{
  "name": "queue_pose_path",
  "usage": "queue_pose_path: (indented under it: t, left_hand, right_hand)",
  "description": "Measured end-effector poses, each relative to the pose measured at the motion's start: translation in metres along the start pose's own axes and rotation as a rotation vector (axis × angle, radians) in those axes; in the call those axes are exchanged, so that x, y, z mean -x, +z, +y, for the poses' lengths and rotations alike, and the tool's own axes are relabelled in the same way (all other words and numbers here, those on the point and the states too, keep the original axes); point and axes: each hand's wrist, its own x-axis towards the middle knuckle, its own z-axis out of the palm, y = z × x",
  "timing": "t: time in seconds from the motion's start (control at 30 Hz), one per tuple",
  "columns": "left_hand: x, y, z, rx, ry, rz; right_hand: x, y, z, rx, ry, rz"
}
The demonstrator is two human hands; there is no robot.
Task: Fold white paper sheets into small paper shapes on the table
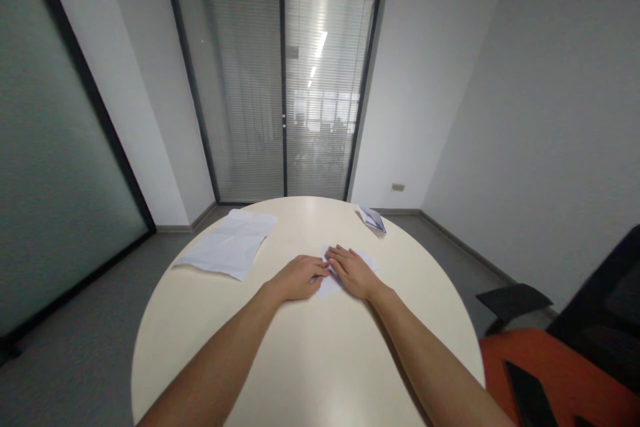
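A small piece of white paper (329,287), seemingly folded, lies on the round table under both hands. My right hand (353,271) rests flat on it, fingers stretched out to the upper left, covering much of it. At the paper's left side, my left hand (299,277) has its fingers curled, thumb and forefinger closed at the edge. The fingertips of the two hands nearly meet. How the paper is folded beneath them is hidden.
A large creased white sheet (227,243) lies at the table's left. Near the far right edge stands a folded paper (372,219). The cream tabletop (310,360) is round. An orange chair (555,373) with black armrests is at the right.
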Motion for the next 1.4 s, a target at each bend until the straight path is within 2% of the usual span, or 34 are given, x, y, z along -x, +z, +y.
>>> queue_pose_path:
  t: [0.1,0.2,0.43,0.57,0.67,0.77,0.93,1.17,1.4]
  left_hand:
    - [-0.001,-0.002,0.005,0.008,0.023,-0.023]
    - [-0.001,-0.002,0.007,-0.01,-0.022,-0.033]
    - [0.0,0.003,0.001,-0.012,-0.079,-0.042]
    - [0.002,0.004,-0.006,-0.047,-0.094,-0.03]
    - [0.003,0.004,-0.01,-0.079,-0.108,-0.007]
    - [0.004,0.005,-0.014,-0.076,-0.117,0.002]
    - [0.005,0.011,-0.023,0.002,-0.095,0.031]
    - [0.01,0.014,-0.037,0.159,-0.167,0.081]
    - [0.009,0.017,-0.039,0.143,-0.19,0.119]
  right_hand:
    - [-0.001,0.004,-0.003,-0.077,-0.011,-0.125]
    - [-0.001,0.005,0.001,-0.058,0.074,-0.164]
    - [0.004,-0.003,0.015,0.139,0.296,-0.099]
    - [0.003,-0.004,0.014,0.137,0.201,-0.027]
    - [0.002,-0.001,0.012,0.052,0.124,-0.081]
    - [0.003,0.001,0.012,0.047,0.178,-0.12]
    - [0.005,0.0,0.016,0.141,0.285,-0.061]
    - [0.004,-0.003,0.024,0.147,0.225,-0.003]
    - [-0.001,-0.002,0.015,0.05,-0.045,0.121]
